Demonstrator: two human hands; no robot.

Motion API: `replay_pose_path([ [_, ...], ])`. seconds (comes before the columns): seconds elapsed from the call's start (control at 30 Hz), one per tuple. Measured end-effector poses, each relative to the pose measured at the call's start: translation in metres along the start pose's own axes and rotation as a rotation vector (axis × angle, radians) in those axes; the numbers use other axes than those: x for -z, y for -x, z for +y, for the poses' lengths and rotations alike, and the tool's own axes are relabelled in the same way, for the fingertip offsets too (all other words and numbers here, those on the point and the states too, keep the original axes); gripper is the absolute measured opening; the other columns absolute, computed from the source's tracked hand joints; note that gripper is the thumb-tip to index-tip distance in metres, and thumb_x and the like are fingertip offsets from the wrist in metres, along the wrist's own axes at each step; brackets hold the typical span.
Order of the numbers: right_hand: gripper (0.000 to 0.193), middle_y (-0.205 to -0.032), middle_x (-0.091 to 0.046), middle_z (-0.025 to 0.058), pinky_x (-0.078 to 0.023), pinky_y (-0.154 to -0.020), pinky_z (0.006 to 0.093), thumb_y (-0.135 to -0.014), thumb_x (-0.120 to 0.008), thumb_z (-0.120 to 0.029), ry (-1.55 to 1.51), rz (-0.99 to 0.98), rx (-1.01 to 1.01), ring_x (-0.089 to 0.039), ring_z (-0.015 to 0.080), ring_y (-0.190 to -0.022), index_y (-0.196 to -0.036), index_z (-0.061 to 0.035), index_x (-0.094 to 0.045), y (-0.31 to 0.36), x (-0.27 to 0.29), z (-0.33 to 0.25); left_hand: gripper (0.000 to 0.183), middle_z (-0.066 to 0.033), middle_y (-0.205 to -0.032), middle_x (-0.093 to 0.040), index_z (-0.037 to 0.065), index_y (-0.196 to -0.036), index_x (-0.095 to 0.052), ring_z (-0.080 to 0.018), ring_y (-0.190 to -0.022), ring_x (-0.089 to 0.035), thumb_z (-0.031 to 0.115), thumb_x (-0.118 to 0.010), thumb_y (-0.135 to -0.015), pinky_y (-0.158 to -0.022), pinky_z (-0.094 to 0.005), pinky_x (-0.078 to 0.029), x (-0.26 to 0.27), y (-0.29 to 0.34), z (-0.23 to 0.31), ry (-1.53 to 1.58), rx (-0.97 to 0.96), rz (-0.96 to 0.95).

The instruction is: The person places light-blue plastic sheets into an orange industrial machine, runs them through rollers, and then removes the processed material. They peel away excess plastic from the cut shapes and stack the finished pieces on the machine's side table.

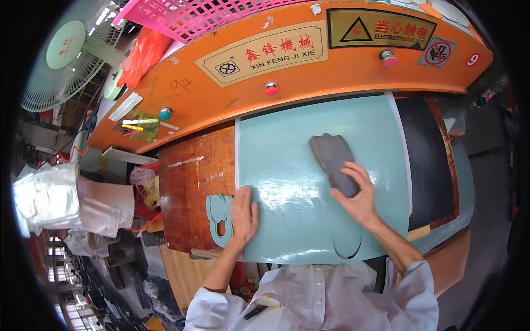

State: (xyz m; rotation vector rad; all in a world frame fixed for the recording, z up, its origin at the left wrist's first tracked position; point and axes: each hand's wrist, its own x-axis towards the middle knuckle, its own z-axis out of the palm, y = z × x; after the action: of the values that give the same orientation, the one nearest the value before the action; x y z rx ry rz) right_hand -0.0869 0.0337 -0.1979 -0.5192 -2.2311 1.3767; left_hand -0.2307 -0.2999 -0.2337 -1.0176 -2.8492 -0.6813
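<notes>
My right hand [359, 198] grips the near end of a dark grey cutting die [333, 156], long with a wavy far end, over a pale blue-green sheet [276, 132]. Whether the die rests on the sheet or hovers just above it, I cannot tell. My left hand [243, 216] lies flat with fingers stretched out on the sheet's left edge and holds nothing. Beside it, on the brown board [187, 193], sit cut-out blue-green pieces [218, 208], one with an oval hole. Curved cut lines and a rounded cut-out outline [348, 251] mark the sheet's near part.
An orange press beam [221, 105] spans the far side, with red-capped buttons [271, 89] and a green one [165, 113]. A pink basket [187, 19] stands on top. A black board [425, 154] lies at right, a fan [66, 47] at far left, and plastic-wrapped bundles [49, 193] at left.
</notes>
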Motion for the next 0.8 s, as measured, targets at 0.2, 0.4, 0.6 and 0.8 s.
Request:
replay_pose_path([
  [0.2, 0.052, -0.141, -0.061, 0.0100, -0.052, -0.104, 0.0502, -0.072, -0.090, -0.021, 0.098, 0.021, 0.084, -0.053, 0.0392, -0.133, -0.118, -0.0053, -0.072, -0.041, -0.169, -0.026, 0.057, -0.0283, -0.162, -0.043, -0.012, -0.152, -0.046, -0.0463, -0.152, -0.039, 0.010, -0.060, -0.101, -0.125, -0.0540, -0.031, -0.026, -0.006, -0.078, 0.054, 0.074, -0.072],
  [0.4, 0.050, -0.145, -0.057, 0.0122, -0.050, -0.104, 0.0562, -0.072, -0.090, -0.019, 0.269, 0.092, 0.077, -0.048, 0.0455, -0.137, -0.116, -0.0049, -0.071, -0.049, -0.294, -0.050, 0.059, -0.0283, -0.161, -0.043, -0.012, -0.152, -0.045, -0.0461, -0.151, -0.039, 0.011, -0.061, -0.100, -0.124, -0.0565, -0.030, -0.021, -0.013, -0.105, 0.081, 0.087, -0.075],
  [0.6, 0.053, -0.153, -0.048, 0.0135, -0.039, -0.111, 0.0643, -0.076, -0.087, -0.021, 0.422, 0.135, 0.106, -0.035, 0.0544, -0.142, -0.123, -0.0060, -0.067, -0.065, -0.368, -0.047, 0.056, -0.0282, -0.157, -0.046, -0.013, -0.147, -0.048, -0.0480, -0.147, -0.040, 0.011, -0.063, -0.098, -0.124, -0.0568, -0.029, -0.019, -0.033, -0.134, 0.128, 0.112, -0.034],
  [0.8, 0.051, -0.153, -0.048, 0.0177, -0.045, -0.112, 0.0555, -0.081, -0.085, -0.020, 0.297, -0.044, 0.057, -0.041, 0.0490, -0.142, -0.125, -0.0028, -0.067, -0.090, -0.327, -0.038, 0.051, -0.0285, -0.147, -0.054, -0.011, -0.143, -0.053, -0.0476, -0.140, -0.047, 0.012, -0.064, -0.098, -0.121, -0.0550, -0.034, -0.014, -0.057, -0.126, 0.188, 0.124, 0.025],
])
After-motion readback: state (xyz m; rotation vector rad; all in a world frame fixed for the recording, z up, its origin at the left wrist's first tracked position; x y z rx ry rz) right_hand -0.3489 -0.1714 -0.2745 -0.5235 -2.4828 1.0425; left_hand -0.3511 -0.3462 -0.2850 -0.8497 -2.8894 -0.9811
